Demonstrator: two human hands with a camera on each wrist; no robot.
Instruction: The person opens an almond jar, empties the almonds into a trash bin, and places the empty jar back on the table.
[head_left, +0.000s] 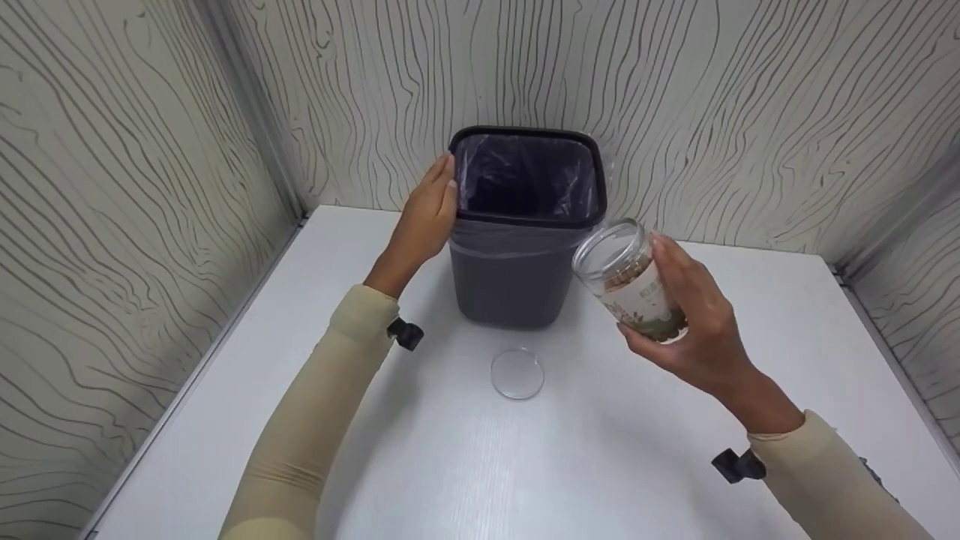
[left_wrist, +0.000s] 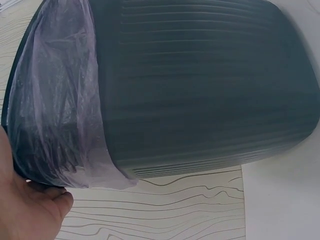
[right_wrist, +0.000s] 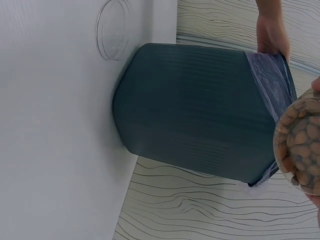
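Note:
A dark trash bin [head_left: 510,285] stands upright near the back wall, lined with a thin clear bag [left_wrist: 60,100] folded over its rim. My left hand [head_left: 427,214] grips the bin's left rim; its curled fingers show in the left wrist view. In my right hand [head_left: 701,322] is a clear jar [head_left: 637,300] with a printed label, held just right of the bin's front corner. The jar has no lid on and its mouth tilts toward the bin. Brown nuts that look like almonds [right_wrist: 305,145] fill its lower part, seen through the base in the right wrist view.
A clear round lid [head_left: 517,373] lies flat on the white table [head_left: 465,465] in front of the bin. Wood-grain patterned walls [head_left: 375,90] enclose the table at the back and both sides.

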